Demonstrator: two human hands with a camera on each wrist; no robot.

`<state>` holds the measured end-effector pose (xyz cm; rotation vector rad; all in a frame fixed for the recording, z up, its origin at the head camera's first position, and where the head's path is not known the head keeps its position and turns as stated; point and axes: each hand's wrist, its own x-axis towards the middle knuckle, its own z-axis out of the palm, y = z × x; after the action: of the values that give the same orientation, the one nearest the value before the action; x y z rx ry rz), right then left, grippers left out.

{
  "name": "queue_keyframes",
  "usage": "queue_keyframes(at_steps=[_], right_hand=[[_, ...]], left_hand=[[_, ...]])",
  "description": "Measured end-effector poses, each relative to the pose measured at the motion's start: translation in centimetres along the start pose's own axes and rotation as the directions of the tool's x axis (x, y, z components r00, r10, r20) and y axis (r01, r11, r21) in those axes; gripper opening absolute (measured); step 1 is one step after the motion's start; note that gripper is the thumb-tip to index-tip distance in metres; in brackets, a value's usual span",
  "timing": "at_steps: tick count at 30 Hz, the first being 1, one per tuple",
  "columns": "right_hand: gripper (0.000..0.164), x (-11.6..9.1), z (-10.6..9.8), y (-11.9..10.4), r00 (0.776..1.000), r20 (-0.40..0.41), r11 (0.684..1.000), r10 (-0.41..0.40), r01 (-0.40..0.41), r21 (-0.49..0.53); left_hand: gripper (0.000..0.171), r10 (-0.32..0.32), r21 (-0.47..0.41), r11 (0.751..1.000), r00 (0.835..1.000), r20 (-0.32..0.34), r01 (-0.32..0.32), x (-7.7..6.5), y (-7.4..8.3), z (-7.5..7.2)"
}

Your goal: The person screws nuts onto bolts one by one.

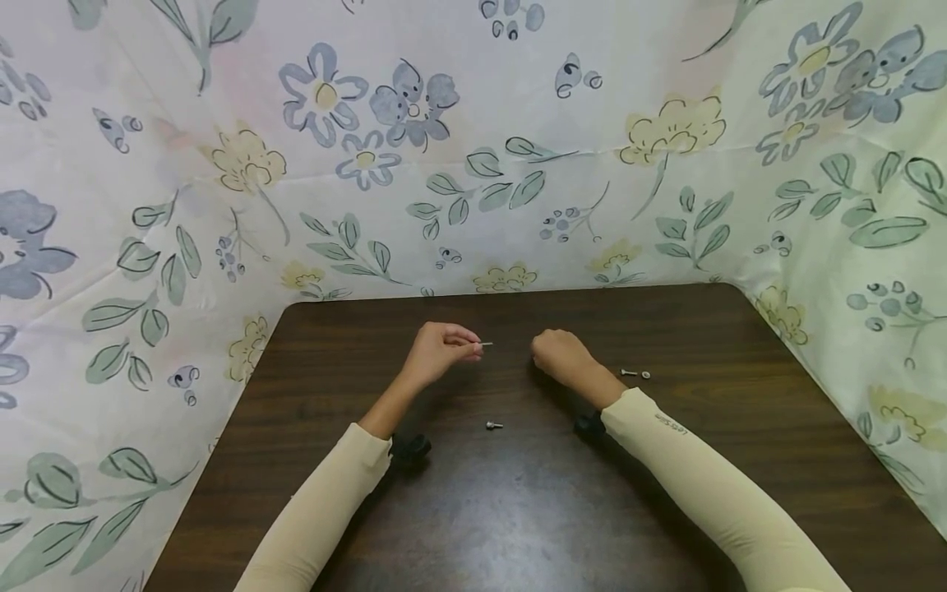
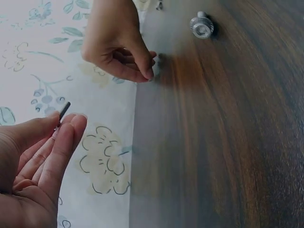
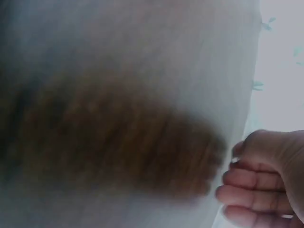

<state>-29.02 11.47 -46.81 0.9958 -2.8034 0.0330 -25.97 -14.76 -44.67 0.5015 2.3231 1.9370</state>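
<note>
My left hand (image 1: 438, 353) is raised over the far part of the table, pinching a thin metal bolt (image 1: 486, 344) between thumb and fingertips. Its dark shank (image 2: 65, 110) sticks out past the fingers in the left wrist view. To the right, my right hand (image 1: 564, 359) faces it at a short distance, back upward, fingers curled toward the thumb. A small bright piece (image 3: 235, 160) shows between thumb and forefinger in the right wrist view; its kind I cannot tell. On the table between the forearms lies a bolt with a round, ridged head (image 1: 494, 425).
Another small bolt (image 1: 628, 372) and a nut-like ring (image 1: 646, 375) lie just right of my right wrist. The dark wooden table (image 1: 473, 510) ends at a floral cloth (image 1: 473, 222) at the back and sides. Black wrist cameras hang beneath both forearms.
</note>
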Motion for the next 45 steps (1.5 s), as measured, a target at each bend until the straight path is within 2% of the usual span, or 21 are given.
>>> queue_keyframes(at_steps=[3, 6, 8, 10, 12, 14, 19, 21, 23, 25, 29, 36, 41, 45], right_hand=[[0.036, -0.2, -0.2, 0.4, 0.998, -0.056, 0.999, -0.01, 0.012, 0.036], [0.019, -0.5, -1.0, 0.6, 0.988, -0.156, 0.989, -0.021, 0.043, 0.144], [0.009, -0.7, -1.8, 0.6, 0.973, -0.228, 0.968, -0.027, 0.082, 0.238], [0.006, -1.0, -2.8, 0.4, 0.952, -0.305, 0.94, -0.03, 0.13, 0.316], [0.007, -1.3, -3.8, 0.1, 0.923, -0.383, 0.905, -0.024, 0.183, 0.384], [0.006, -1.5, -4.8, -0.3, 0.885, -0.465, 0.87, -0.009, 0.236, 0.432], [0.006, -2.2, -7.1, -1.9, 0.771, -0.637, 0.785, 0.025, 0.379, 0.49], [0.007, -2.5, -7.9, -2.5, 0.737, -0.675, 0.755, 0.04, 0.42, 0.504], [0.01, -2.7, -8.6, -3.1, 0.717, -0.695, 0.73, 0.055, 0.446, 0.518], [0.013, -2.9, -9.0, -3.5, 0.71, -0.701, 0.713, 0.07, 0.456, 0.533], [0.017, -3.4, -9.6, -4.4, 0.717, -0.69, 0.689, 0.093, 0.454, 0.565], [0.017, -4.5, -11.3, -5.7, 0.754, -0.64, 0.589, 0.149, 0.452, 0.67], [0.02, -4.4, -10.5, -5.2, 0.77, -0.618, 0.537, 0.158, 0.458, 0.708], [0.019, -4.5, -10.2, -5.1, 0.772, -0.613, 0.515, 0.166, 0.463, 0.722]], left_hand=[[0.011, 0.024, -0.036, 0.999, 1.0, -0.004, -0.024, -0.1, 0.3, 0.0], [0.012, 0.037, -0.078, 0.996, 0.999, -0.007, -0.038, -0.2, 0.7, -0.1], [0.012, 0.045, -0.113, 0.993, 0.999, -0.014, -0.046, -0.3, 1.0, -0.1], [0.013, 0.058, -0.141, 0.988, 0.998, -0.023, -0.061, -0.4, 1.5, -0.1], [0.014, 0.079, -0.157, 0.984, 0.996, -0.029, -0.083, -0.6, 2.1, 0.0], [0.015, 0.104, -0.169, 0.98, 0.994, -0.033, -0.108, -0.8, 2.7, 0.3], [0.014, 0.167, -0.184, 0.967, 0.985, -0.049, -0.174, -1.8, 4.8, 1.4], [0.014, 0.196, -0.181, 0.962, 0.979, -0.057, -0.203, -2.3, 5.7, 1.9], [0.014, 0.225, -0.172, 0.957, 0.972, -0.069, -0.234, -2.8, 6.5, 2.3], [0.015, 0.252, -0.159, 0.952, 0.964, -0.079, -0.262, -3.2, 7.2, 2.7], [0.014, 0.288, -0.134, 0.945, 0.953, -0.099, -0.3, -4.0, 8.2, 3.3], [0.013, 0.327, -0.137, 0.931, 0.94, -0.097, -0.338, -4.6, 8.9, 3.8], [0.015, 0.367, -0.124, 0.916, 0.921, -0.128, -0.382, -4.8, 9.2, 4.2], [0.015, 0.372, -0.156, 0.905, 0.913, -0.164, -0.397, -4.9, 9.2, 4.6]])
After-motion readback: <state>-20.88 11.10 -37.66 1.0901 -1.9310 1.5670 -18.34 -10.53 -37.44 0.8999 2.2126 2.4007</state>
